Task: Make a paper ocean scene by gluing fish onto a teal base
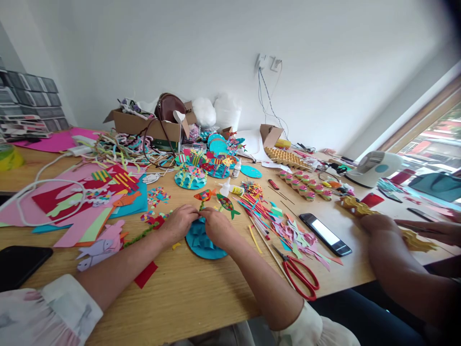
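A round blue piece [207, 242] with wavy blue paper on it lies on the wooden table in front of me. Both my hands meet over its far edge. The fingers of my left hand [182, 223] are pinched together at the base of an orange paper fish [205, 195] on a green stem. My right hand [215, 226] is closed at the same spot, its fingertips touching those of the left; what they pinch is too small to make out. A dark green paper fish [227, 205] stands just above my right hand.
Red scissors [300, 276], paper strips and a phone [325, 234] lie to the right. Beyond them another person's arms work on yellow egg-carton pieces [355, 206]. Coloured paper [72, 202] and another phone [21, 264] lie left. Finished-looking fish pieces [190, 175] and a cardboard box [126, 123] stand behind.
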A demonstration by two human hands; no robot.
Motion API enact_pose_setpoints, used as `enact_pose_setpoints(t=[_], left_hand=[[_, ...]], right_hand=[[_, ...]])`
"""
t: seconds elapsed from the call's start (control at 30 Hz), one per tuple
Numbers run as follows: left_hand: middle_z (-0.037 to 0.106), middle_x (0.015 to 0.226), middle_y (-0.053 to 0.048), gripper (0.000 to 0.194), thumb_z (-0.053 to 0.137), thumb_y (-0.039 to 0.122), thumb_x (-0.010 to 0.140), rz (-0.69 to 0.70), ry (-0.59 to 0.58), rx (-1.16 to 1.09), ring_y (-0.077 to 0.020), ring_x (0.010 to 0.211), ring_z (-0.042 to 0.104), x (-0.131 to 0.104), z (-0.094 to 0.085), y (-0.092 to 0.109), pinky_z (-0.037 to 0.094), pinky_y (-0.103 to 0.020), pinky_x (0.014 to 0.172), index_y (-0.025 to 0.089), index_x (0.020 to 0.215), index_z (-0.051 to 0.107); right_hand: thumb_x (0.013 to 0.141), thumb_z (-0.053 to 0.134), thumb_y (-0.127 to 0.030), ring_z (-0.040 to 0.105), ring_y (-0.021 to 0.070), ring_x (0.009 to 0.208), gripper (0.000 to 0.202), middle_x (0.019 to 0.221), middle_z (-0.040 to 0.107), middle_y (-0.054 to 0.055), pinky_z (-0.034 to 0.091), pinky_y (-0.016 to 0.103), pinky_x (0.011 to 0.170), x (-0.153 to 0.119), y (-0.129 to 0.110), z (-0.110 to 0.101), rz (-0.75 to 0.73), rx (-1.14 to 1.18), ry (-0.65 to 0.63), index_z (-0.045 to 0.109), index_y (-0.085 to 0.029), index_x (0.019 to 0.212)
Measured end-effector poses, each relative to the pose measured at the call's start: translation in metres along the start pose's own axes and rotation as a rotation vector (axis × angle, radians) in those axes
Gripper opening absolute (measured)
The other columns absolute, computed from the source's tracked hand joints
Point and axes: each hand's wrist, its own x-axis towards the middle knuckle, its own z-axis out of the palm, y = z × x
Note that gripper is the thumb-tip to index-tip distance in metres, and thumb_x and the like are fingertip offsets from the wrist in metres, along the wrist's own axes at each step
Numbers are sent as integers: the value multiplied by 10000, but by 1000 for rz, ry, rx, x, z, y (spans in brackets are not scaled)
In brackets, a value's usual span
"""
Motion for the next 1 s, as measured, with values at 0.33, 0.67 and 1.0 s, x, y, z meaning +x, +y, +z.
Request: enact_pose_setpoints(t=[0.33,0.67,1.0], left_hand=[[661,934,-101,266,451,96,853,-21,-33,22,-210,935,570,2,1,1,477,-368,828,162,941,693],[667,939,-91,299,440,63,842,11,-12,14,-201,931,578,0,-3,2,472,-342,836,169,969,689],[683,926,-79,309,455,53,821,40,24,57,-215,887,613,-2,-4,1,495,-357,797,189,960,695]], right_hand=[[812,402,-59,591,185,985,335,1109,625,111,416,259,798,1,0,-1,15,-1,-12,634,-166,1028],[790,403,-38,589,177,989,364,1127,620,96,420,248,794,-2,0,-1,2,-2,17,626,-160,1050],[797,405,-63,591,174,961,334,1099,628,98,416,247,787,-2,-1,-4,22,-37,15,632,-165,1019]])
